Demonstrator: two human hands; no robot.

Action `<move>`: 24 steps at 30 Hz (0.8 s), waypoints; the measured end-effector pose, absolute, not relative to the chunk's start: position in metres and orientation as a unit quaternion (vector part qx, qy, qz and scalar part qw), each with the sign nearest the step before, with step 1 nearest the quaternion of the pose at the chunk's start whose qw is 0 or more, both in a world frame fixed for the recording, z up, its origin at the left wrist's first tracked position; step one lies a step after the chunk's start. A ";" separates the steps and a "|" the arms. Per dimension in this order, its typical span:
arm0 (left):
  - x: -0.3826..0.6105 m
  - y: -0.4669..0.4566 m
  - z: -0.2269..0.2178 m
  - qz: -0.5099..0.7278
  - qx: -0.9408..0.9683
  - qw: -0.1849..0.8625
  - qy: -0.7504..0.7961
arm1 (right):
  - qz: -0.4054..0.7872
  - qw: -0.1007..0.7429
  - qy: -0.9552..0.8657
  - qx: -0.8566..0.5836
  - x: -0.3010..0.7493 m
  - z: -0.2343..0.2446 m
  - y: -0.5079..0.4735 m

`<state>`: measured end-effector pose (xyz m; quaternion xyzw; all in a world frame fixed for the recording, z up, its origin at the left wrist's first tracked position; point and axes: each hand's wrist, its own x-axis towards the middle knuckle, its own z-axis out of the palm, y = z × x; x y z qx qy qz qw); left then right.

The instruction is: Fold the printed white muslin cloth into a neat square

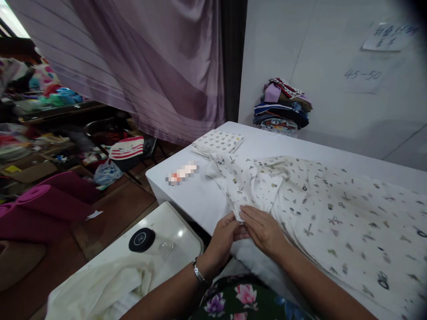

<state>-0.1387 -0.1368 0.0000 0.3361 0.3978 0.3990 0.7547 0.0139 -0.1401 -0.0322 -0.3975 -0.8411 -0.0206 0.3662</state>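
A white printed cloth (336, 222), thin and rumpled, spreads over the white table and runs off to the right. Its near left corner is pinched in the fingers of my left hand (224, 234), which wears a silver bracelet (198, 270) at the wrist. Close against it, my right hand (263, 229) lies with its fingers on the same corner, closed on the fabric. The fingertips partly hide the edge being held. Beyond my hands, a folded patterned cloth (218, 141) rests near the table's far left corner. A blurred-out orange and white item (183, 173) lies left of it.
A lower white table (113, 253) at left bears a round black object (142, 240) and cream fabric (100, 289). Folded clothes (282, 106) are stacked against the wall. A purple curtain (160, 62) hangs behind. Pink rolls (40, 200) and a chair (130, 151) stand on the left.
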 end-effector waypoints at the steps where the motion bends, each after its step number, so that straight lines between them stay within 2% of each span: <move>1: -0.139 -0.137 0.000 0.403 0.325 0.758 0.396 | -0.018 0.361 -0.844 -0.396 0.015 -0.033 -0.140; 5: -0.139 -0.137 -0.001 0.420 0.308 0.762 0.384 | -0.013 0.334 -0.858 -0.391 0.018 -0.031 -0.141; 11: -0.136 -0.136 -0.003 0.391 0.392 0.729 0.402 | -0.036 0.296 -0.863 -0.409 0.014 -0.031 -0.143; 19: -0.137 -0.127 0.004 0.348 0.466 0.678 0.451 | -0.076 0.345 -0.851 -0.388 0.021 -0.043 -0.132; 24: -0.143 -0.118 0.005 0.369 0.425 0.701 0.438 | -0.063 0.426 -0.821 -0.375 0.023 -0.033 -0.130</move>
